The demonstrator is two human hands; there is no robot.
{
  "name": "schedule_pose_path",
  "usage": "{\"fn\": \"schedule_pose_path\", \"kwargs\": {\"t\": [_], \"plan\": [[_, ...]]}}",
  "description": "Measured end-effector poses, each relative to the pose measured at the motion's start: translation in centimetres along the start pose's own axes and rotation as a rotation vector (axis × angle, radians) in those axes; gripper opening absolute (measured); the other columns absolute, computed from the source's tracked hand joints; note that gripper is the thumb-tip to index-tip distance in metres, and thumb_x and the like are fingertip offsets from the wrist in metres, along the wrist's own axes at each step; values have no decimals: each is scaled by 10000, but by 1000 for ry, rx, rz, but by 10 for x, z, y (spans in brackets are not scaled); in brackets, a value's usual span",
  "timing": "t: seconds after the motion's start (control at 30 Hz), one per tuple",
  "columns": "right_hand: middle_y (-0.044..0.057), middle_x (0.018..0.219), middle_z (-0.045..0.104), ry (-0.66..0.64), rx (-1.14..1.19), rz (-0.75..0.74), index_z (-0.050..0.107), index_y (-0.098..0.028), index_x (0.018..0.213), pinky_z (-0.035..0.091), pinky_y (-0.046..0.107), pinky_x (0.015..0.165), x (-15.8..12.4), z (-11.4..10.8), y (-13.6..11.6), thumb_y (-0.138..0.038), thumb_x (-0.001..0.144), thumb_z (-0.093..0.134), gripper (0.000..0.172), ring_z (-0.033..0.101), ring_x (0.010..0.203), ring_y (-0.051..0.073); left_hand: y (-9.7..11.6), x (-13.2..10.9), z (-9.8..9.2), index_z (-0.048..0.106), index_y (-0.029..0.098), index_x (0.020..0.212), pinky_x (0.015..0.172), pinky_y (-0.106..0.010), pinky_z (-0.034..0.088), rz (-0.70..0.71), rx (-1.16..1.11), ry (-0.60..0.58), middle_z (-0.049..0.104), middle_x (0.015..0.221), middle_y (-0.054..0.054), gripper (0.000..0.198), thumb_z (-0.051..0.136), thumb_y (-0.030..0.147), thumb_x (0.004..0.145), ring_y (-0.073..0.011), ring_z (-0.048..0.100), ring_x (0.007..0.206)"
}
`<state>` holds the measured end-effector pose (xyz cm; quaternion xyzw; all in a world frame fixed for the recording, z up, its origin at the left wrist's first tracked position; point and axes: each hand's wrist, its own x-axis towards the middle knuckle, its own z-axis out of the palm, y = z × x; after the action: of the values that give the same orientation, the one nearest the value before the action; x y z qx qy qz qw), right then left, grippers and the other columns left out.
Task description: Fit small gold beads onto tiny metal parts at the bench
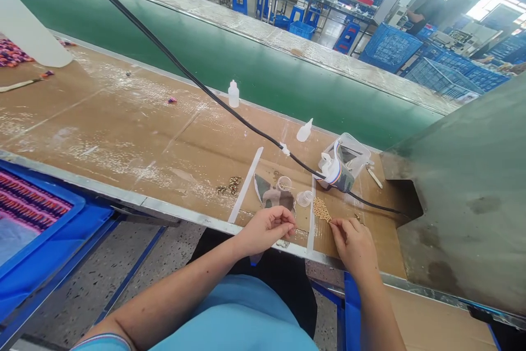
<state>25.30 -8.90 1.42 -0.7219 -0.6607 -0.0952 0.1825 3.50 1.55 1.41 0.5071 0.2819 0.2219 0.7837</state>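
Note:
My left hand [269, 226] is closed with thumb and fingers pinched together, over the table's near edge. Whatever it holds, if anything, is too small to make out. Just beyond it lies a camouflage-patterned cloth piece [269, 196] with a small clear cup [283, 183] on it. My right hand [356, 242] has its fingertips pinched at the edge of a pile of small tan beads [321, 209]. I cannot tell whether a bead is between them. Another clear round cup [304, 198] stands between the cloth and the beads. Small dark metallic pieces [234, 183] lie farther left.
A black cable [184, 69] hangs diagonally across the view. White squeeze bottles [233, 95] [304, 131] stand or lie at the table's far side. A clear plastic box [356, 149] sits at right, near a metal panel [464, 203]. A green conveyor belt [263, 80] runs behind.

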Motion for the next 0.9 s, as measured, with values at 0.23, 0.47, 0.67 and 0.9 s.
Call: {"fn": "schedule_pose_path", "kwargs": {"t": [0.23,0.47,0.67,0.9], "plan": [[17,734,621,35,442,77,620,-215,793,443,261,600,12,0,-42,-375,899,495,230,588,673,144,-1,5,-2,611,117,798,552,-234,457,-66,-85,-3,630,607,-12,321,698,408,694,-92,567,532],[20,751,640,-32,606,10,633,-214,796,463,258,605,26,12,-72,-327,892,514,190,592,688,142,0,6,-2,632,113,824,500,-214,413,-67,-132,2,611,551,13,339,695,419,696,-72,527,468],[24,764,629,63,503,-36,636,-220,842,462,261,589,22,17,-75,-312,898,506,169,571,669,136,2,6,-1,606,116,772,482,-203,396,-102,-137,29,600,517,17,340,712,424,674,-74,531,456],[29,790,621,147,406,-38,618,-219,852,459,262,602,17,21,-78,-302,913,486,168,573,693,137,4,6,0,582,122,734,463,-187,391,-96,-134,70,602,514,17,309,717,392,668,-72,542,457]]}}
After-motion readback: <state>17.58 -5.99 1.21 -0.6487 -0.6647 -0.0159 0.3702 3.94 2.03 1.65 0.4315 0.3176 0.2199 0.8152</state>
